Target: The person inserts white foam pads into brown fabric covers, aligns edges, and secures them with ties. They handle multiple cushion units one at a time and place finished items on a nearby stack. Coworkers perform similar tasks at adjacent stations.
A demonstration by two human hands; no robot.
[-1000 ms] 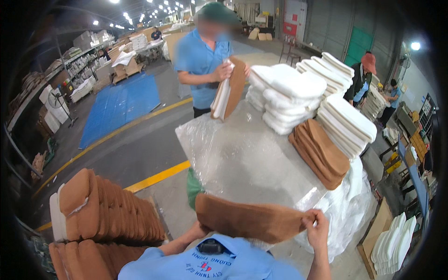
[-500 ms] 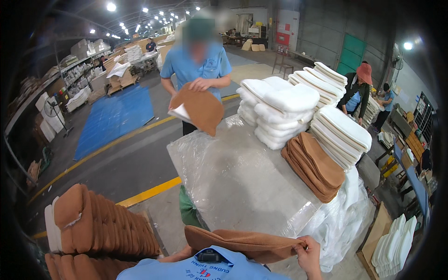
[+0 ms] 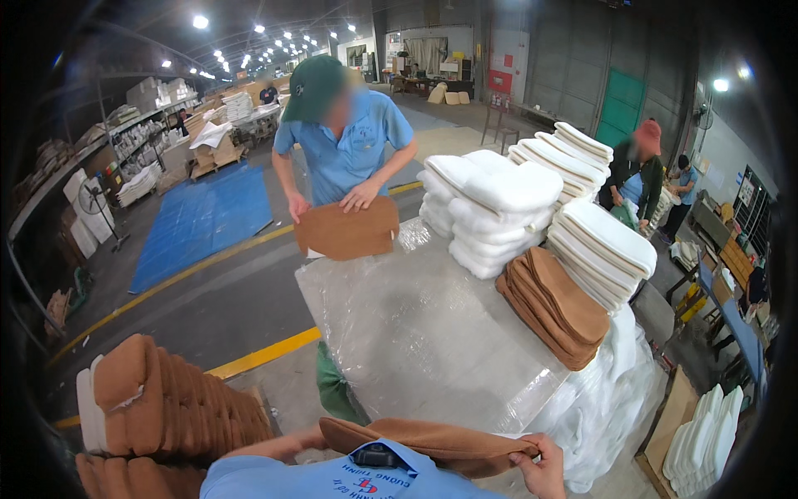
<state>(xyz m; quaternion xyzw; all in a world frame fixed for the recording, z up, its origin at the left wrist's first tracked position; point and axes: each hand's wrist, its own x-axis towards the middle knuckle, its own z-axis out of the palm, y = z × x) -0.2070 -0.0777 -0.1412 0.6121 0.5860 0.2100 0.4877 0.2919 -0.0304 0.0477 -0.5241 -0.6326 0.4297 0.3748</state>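
A brown cushion lies crosswise close in front of my chest, at the near edge of the table. Its right end is pinched between the fingers and thumb of my right hand. My left forearm reaches to the cushion's left end, where the hand and its fingers are hidden. Across the plastic-covered table, a co-worker in a blue shirt and green cap has both hands on another brown cushion piece, held level at the far edge.
A brown cushion stack sits on the table's right, beside white padding piles. More brown cushions are stacked at lower left. White pads stand at lower right. A person in a red hat works beyond the piles.
The co-worker has leaned forward and lowered the brown piece from a tilted hold to a level one at the table's far edge. My hands and cushion have hardly moved.
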